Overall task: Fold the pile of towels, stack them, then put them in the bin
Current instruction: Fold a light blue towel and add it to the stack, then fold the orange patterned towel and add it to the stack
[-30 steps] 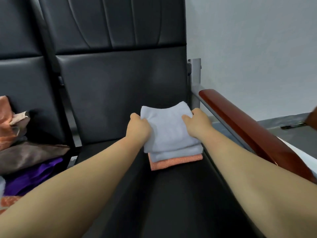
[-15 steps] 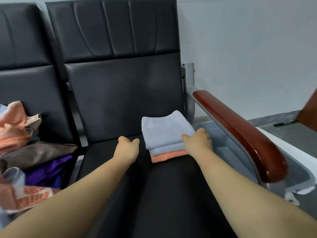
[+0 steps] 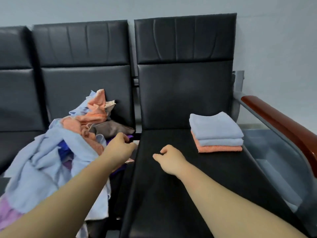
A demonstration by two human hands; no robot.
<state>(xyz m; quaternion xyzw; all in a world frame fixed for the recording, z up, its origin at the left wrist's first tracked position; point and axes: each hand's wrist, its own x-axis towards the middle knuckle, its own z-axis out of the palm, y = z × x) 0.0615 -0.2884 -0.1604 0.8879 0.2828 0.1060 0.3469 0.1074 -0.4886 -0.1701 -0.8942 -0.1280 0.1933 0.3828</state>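
Note:
A folded stack (image 3: 216, 133) of two light blue towels on an orange one lies at the back right of the right black seat (image 3: 180, 194). An unfolded pile of towels (image 3: 56, 152), light blue, orange, brown and purple, covers the middle seat. My left hand (image 3: 120, 146) hovers at the pile's right edge, fingers loosely curled over the purple and brown cloth; no grip shows. My right hand (image 3: 169, 158) hangs over the right seat, loosely curled and holding nothing, well left of the stack.
A grey bin (image 3: 274, 165) sits beyond the seat's right edge, under the red-brown wooden armrest (image 3: 281, 121). Black seat backs and a pale wall stand behind. A third seat (image 3: 15, 93) is at the far left.
Both hands have left the folded stack and moved left. My view has swung left, so the pile is now in full view and the stack lies to the right.

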